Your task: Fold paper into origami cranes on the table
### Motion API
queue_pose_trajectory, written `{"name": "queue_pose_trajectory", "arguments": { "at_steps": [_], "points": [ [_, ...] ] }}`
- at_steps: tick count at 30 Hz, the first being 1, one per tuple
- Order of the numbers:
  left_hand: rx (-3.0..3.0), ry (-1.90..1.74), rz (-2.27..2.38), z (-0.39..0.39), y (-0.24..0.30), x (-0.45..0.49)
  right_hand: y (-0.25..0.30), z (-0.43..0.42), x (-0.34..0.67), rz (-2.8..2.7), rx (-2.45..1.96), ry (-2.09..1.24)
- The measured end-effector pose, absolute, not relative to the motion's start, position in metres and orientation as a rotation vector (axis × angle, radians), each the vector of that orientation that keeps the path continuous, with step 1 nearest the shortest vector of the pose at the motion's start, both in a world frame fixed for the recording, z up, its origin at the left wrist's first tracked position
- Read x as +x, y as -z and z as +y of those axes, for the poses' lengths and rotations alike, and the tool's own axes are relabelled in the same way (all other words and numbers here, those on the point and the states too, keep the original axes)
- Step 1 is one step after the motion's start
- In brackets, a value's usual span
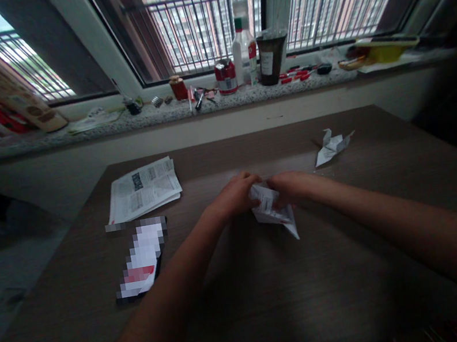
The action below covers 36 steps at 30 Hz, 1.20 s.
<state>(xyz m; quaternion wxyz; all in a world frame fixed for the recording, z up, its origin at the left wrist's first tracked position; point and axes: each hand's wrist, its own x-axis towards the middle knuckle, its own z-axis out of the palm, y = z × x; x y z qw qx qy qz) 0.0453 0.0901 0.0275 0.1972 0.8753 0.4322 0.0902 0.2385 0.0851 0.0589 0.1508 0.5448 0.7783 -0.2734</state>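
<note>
Both hands meet over the middle of a dark wooden table [251,307]. My left hand [236,194] and my right hand [290,187] pinch a folded piece of printed paper [277,215] between them; its pointed end hangs down toward me. A finished folded paper figure [332,146] lies on the table beyond my right hand, apart from it.
A stack of printed sheets [144,190] lies at the left, with a phone [142,259] in front of it. The stone window sill [73,131] carries a white bottle [243,46], a dark cup [272,56], a red tin [225,76] and small tools.
</note>
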Motion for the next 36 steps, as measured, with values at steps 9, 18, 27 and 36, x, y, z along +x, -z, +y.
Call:
{"name": "queue_pose_trajectory", "arguments": {
  "at_steps": [9,18,27,36],
  "points": [
    [2.448,-0.115,1.211,0.067,-0.035,0.045,-0.049,0.077,0.246,2.465,1.547,0.492],
    [2.302,-0.054,1.412,0.053,-0.03,0.053,-0.034,0.075,0.254,2.496,1.615,0.503],
    [2.341,-0.073,1.424,0.06,-0.038,0.065,-0.035,0.071,0.255,2.544,1.613,0.528],
    [2.375,-0.054,1.414,0.065,-0.031,0.074,-0.038,0.06,0.261,2.56,1.62,0.553]
  ]
}}
